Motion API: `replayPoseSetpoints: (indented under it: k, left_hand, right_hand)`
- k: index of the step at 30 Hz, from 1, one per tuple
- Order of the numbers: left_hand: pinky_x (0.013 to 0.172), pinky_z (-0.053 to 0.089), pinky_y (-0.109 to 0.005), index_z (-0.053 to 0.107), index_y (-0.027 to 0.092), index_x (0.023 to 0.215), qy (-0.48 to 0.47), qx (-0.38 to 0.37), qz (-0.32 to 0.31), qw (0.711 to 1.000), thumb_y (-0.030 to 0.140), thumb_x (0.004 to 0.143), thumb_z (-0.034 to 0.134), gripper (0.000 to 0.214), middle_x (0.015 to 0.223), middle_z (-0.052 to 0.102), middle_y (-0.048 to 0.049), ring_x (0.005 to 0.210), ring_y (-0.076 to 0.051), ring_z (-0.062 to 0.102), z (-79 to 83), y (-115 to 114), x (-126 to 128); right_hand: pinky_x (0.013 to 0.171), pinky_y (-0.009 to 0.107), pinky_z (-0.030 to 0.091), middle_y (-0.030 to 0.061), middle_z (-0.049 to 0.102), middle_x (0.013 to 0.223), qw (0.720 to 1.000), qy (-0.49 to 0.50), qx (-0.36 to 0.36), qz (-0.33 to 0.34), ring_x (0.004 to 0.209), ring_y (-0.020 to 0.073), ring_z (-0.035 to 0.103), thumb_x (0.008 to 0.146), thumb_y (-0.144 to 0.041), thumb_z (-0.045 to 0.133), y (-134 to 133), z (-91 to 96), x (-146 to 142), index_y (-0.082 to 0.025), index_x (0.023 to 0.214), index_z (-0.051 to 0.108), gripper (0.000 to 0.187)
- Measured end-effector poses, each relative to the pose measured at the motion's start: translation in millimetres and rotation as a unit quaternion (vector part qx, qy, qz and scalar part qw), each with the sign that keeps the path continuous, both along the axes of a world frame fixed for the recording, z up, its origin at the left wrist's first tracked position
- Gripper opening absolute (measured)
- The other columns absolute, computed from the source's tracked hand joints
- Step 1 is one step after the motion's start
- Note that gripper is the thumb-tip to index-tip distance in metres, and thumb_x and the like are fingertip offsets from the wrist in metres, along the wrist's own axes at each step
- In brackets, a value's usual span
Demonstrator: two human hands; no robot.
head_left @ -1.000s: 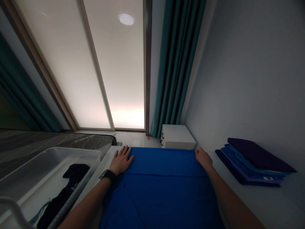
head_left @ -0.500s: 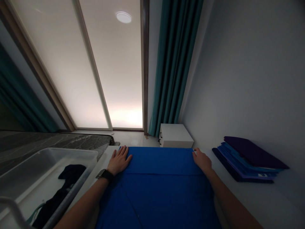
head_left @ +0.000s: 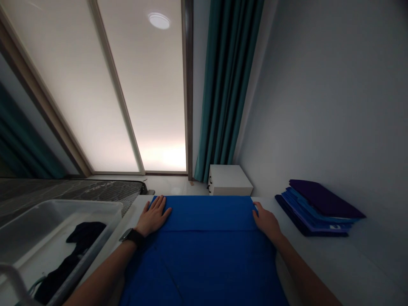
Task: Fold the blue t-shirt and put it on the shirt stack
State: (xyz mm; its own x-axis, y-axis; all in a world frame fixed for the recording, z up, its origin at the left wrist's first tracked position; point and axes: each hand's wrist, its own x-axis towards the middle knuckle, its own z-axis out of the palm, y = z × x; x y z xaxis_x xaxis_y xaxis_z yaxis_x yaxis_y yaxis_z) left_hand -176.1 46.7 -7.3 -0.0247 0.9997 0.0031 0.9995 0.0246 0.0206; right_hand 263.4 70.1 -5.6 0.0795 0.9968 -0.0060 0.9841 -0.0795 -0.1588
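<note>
A large blue cloth [head_left: 204,263] lies spread in front of me on a white table, with a band folded over along its far edge. My left hand [head_left: 152,216] rests flat on its far left corner, fingers spread and holding nothing. A dark watch circles that wrist. At the far right corner, my right hand [head_left: 266,219] has its fingers and thumb closed on the cloth's side edge. Small creases run across the cloth's left part, and its near end runs out of view.
On the table's right lies a stack of folded purple and blue cloths [head_left: 318,208] by the wall. At left, a clear plastic bin [head_left: 105,206] holds dark clothing [head_left: 84,233]. Beyond the table are a white cabinet [head_left: 230,176], teal curtains [head_left: 223,93] and frosted sliding doors [head_left: 149,93].
The view has swung slightly to the right, so everything sits further left. Both hands keep about the same places on the cloth's far corners.
</note>
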Motion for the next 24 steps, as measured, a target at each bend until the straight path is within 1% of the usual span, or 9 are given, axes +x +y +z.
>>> replayPoseSetpoints:
  k: [3, 8, 12, 15, 19, 22, 24]
  left_hand:
    - [0.117, 0.010, -0.049, 0.027, 0.012, 0.150, -0.002, -0.006, -0.010, 1.000, 0.052, 0.095, 0.024, 0.068, 0.156, 0.024, -0.0096, 0.145, -0.025, 0.018, -0.1, -2, 0]
    - [0.117, 0.010, -0.048, 0.025, 0.012, 0.150, 0.001, -0.021, -0.009, 1.000, 0.052, 0.095, 0.023, 0.068, 0.157, 0.021, -0.0093, 0.145, -0.024, 0.016, 2.5, -4, 0]
    - [0.117, 0.008, -0.049, 0.025, 0.010, 0.150, 0.011, -0.020, -0.009, 1.000, 0.051, 0.095, 0.024, 0.068, 0.157, 0.021, -0.0095, 0.145, -0.024, 0.016, 5.0, -5, 1]
    - [0.117, 0.006, -0.050, 0.028, 0.011, 0.149, 0.014, -0.007, -0.014, 1.000, 0.051, 0.095, 0.025, 0.067, 0.156, 0.023, -0.0095, 0.145, -0.025, 0.016, 2.7, -3, 8]
    - [0.117, 0.010, -0.048, 0.028, 0.013, 0.149, -0.010, 0.000, -0.053, 0.999, 0.054, 0.095, 0.022, 0.068, 0.156, 0.024, -0.0088, 0.145, -0.025, 0.017, -3.8, 1, 33]
    - [0.117, 0.010, -0.048, 0.025, 0.012, 0.150, -0.032, -0.008, -0.075, 0.997, 0.056, 0.095, 0.019, 0.071, 0.156, 0.021, -0.0091, 0.146, -0.025, 0.015, -5.2, 4, 60]
    - [0.117, 0.010, -0.048, 0.025, 0.012, 0.150, -0.044, -0.014, -0.088, 0.995, 0.057, 0.095, 0.018, 0.071, 0.157, 0.019, -0.0090, 0.146, -0.024, 0.014, -3.6, 7, 79]
  right_hand:
    - [0.076, 0.030, 0.042, 0.0120, 0.070, 0.099, 1.000, 0.011, 0.001, 0.002, 0.091, 0.0243, 0.066, 0.096, -0.027, 0.033, -2, -2.3, 1, -0.017, 0.133, 0.042, 0.039]
    - [0.075, 0.030, 0.042, 0.0116, 0.071, 0.097, 1.000, 0.017, 0.002, 0.005, 0.089, 0.0250, 0.067, 0.097, -0.029, 0.033, -6, -3.1, 3, -0.017, 0.134, 0.042, 0.040]
    - [0.076, 0.029, 0.042, 0.0100, 0.071, 0.096, 1.000, 0.027, 0.006, 0.014, 0.089, 0.0236, 0.067, 0.097, -0.029, 0.033, -15, -2.1, 7, -0.018, 0.133, 0.043, 0.040]
    - [0.078, 0.029, 0.042, 0.0094, 0.071, 0.100, 0.999, 0.032, 0.013, 0.020, 0.091, 0.0228, 0.066, 0.096, -0.029, 0.033, -20, -3.0, 9, -0.019, 0.133, 0.044, 0.039]
    - [0.086, 0.032, 0.040, 0.0105, 0.069, 0.108, 0.999, 0.029, 0.028, 0.021, 0.097, 0.0226, 0.064, 0.096, -0.027, 0.033, -23, -6.8, 8, -0.018, 0.132, 0.045, 0.039]
    - [0.090, 0.033, 0.038, 0.0114, 0.067, 0.114, 0.999, 0.017, 0.041, 0.027, 0.101, 0.0226, 0.063, 0.095, -0.025, 0.033, -24, -10.1, 7, -0.016, 0.131, 0.046, 0.039]
    - [0.091, 0.033, 0.037, 0.0107, 0.067, 0.115, 0.998, 0.014, 0.046, 0.027, 0.102, 0.0221, 0.062, 0.095, -0.024, 0.033, -24, -12.3, 7, -0.017, 0.130, 0.047, 0.039]
